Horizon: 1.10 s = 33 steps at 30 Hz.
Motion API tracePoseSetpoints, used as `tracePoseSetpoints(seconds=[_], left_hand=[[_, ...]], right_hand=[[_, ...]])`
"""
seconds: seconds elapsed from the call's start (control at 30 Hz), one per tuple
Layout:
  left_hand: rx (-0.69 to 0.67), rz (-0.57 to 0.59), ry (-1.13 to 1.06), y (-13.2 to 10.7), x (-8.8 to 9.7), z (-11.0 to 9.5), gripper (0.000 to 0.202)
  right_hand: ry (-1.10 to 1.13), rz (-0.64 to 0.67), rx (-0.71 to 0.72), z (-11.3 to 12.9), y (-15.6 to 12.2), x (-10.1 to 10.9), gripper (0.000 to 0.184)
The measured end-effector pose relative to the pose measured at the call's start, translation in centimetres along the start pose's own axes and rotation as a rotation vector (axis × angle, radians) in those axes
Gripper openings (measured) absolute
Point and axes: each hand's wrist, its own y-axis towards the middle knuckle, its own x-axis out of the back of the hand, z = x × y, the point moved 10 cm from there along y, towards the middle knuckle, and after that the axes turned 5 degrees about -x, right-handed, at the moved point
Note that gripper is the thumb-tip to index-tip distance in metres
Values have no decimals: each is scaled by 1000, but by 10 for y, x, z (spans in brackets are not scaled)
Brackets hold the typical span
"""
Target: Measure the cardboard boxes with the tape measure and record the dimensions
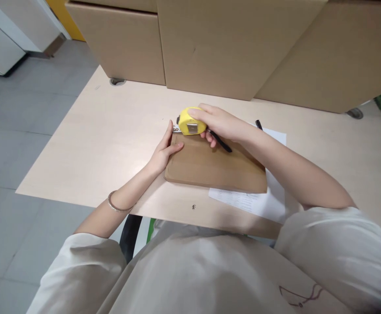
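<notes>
My right hand [214, 120] is closed around a yellow tape measure [187, 121], held at the far left corner of a flat brown cardboard box [216, 163]. A black strap [221, 141] hangs from the tape measure over the box top. The tape's metal end [176, 129] shows at that corner, close to my left fingertips. My left hand [164, 152] grips the left edge of the box, thumb on top and fingers along the side. White printed paper [242, 200] lies partly under the box.
Large cardboard boxes [210, 48] stand along the back of the pale wooden table [111, 144]. A black pen-like object [259, 124] pokes out beyond my right forearm. Round metal-rimmed cable holes [117, 81] sit near the back corners. Grey floor tiles [10, 152] lie to the left.
</notes>
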Motion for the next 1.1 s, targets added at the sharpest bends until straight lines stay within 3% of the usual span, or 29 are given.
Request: tracePoseSetpoints(seconds=[0.1, 0.3, 0.43, 0.67, 0.8, 0.93, 1.1], left_hand=[[97, -26, 5, -3, 5, 8, 123], [125, -64, 74, -4, 10, 0, 128], [130, -67, 89, -5, 14, -3, 124], [179, -74, 107, -8, 15, -4, 129], [198, -47, 157, -9, 12, -7, 136], [190, -19, 188, -10, 14, -7, 128], [207, -27, 181, -11, 16, -4, 129]], right_hand=[[-24, -84, -45, -19, -28, 39, 49], [-56, -311, -91, -72, -101, 138, 38], [30, -435, -162, -105, -131, 172, 37], [72, -471, -137, -118, -135, 176, 34], [76, -423, -170, -126, -130, 176, 45], [118, -420, -173, -134, -125, 180, 57], [157, -432, -181, -143, -125, 184, 57]])
